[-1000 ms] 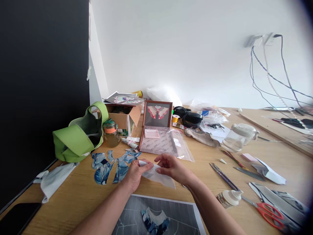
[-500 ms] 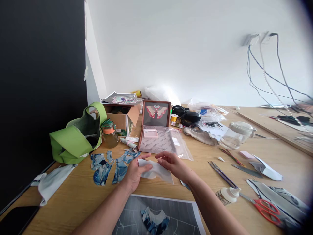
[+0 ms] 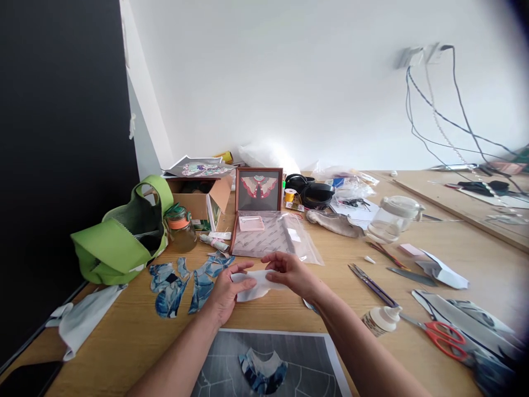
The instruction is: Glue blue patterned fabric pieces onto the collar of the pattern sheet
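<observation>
Above the wooden table, my left hand (image 3: 229, 289) pinches the left side of a thin white sheet (image 3: 257, 285) between thumb and fingers. The right part of the sheet is gripped by my right hand (image 3: 291, 275), whose fingers curl over its upper edge. Below my hands lies a dark printed pattern sheet (image 3: 223, 358) with a blue-and-white curved fabric piece (image 3: 263, 375) on it. Blue patterned cutouts (image 3: 169, 292) lie left of my left hand. Part of another blue piece (image 3: 309, 305) shows beside my right wrist.
A green bag (image 3: 111, 248), a jar (image 3: 182, 234) and a cardboard box (image 3: 198, 201) stand at left. Behind my hands is a framed butterfly-shaped piece (image 3: 259, 190). Tweezers (image 3: 374, 285), a glue bottle (image 3: 381, 321), red-handled scissors (image 3: 444, 337) and a clear pitcher (image 3: 392, 218) are at right.
My right hand now grips the white sheet, with its thumb and fingers closer together. The sheet's right corner no longer hangs down. The view has shifted slightly.
</observation>
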Motion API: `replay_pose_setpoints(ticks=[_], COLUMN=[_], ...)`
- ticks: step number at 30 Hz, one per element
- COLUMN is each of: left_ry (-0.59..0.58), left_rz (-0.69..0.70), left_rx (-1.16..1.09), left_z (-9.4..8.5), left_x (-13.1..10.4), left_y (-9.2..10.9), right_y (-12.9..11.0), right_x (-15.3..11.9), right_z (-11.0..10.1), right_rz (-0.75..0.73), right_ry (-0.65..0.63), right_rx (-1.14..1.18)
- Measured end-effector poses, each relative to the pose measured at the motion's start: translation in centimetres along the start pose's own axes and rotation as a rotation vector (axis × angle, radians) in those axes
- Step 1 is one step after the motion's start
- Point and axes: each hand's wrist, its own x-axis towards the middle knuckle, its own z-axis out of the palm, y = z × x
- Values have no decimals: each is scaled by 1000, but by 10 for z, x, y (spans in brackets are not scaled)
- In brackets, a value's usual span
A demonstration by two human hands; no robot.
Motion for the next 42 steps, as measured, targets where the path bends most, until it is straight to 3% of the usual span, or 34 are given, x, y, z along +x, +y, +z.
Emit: replay_pose_setpoints(ticks=[13,22,35,42], left_ry=[-34,-142,-146,-53], left_rz=[-22,-40,-40,-60], left_rx=[90,148,120,30], left_z=[-1,2,1,1], left_x=[4,-2,0,2], left_y=[-7,-2,-5,-2], right_y=[-4,-6,-8,-6], right_x=[-2,-3,-4,-2], right_z=[1,5,12,9], right_rz=[-19,-9,50,36], right_ry=[-15,-11,55,122], right_rx=[79,60,94,105])
